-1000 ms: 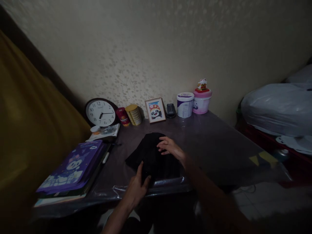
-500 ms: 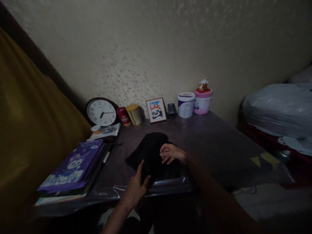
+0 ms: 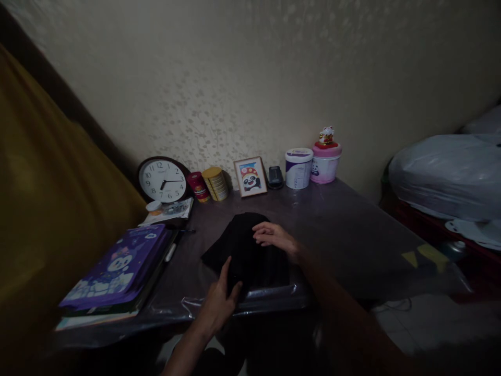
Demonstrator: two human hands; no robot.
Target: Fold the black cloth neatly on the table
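A folded black cloth (image 3: 245,250) lies on the dark table (image 3: 344,235) near its front edge. My left hand (image 3: 219,300) presses on the cloth's near left corner, thumb up and fingers spread on the fabric. My right hand (image 3: 274,237) lies flat on the cloth's upper right part, fingers stretched out to the left. Neither hand grips the cloth; both rest on top of it.
Along the wall stand a round clock (image 3: 162,180), a red can (image 3: 199,187), a gold tin (image 3: 215,184), a framed panda picture (image 3: 250,176), a white tub (image 3: 298,168) and a pink tub (image 3: 325,162). Purple books (image 3: 117,269) lie at left. A bagged bundle (image 3: 446,175) sits at right.
My right hand curled its fingers half a second ago and now lies flat again, slightly farther up the cloth. The left hand has stayed where it was.
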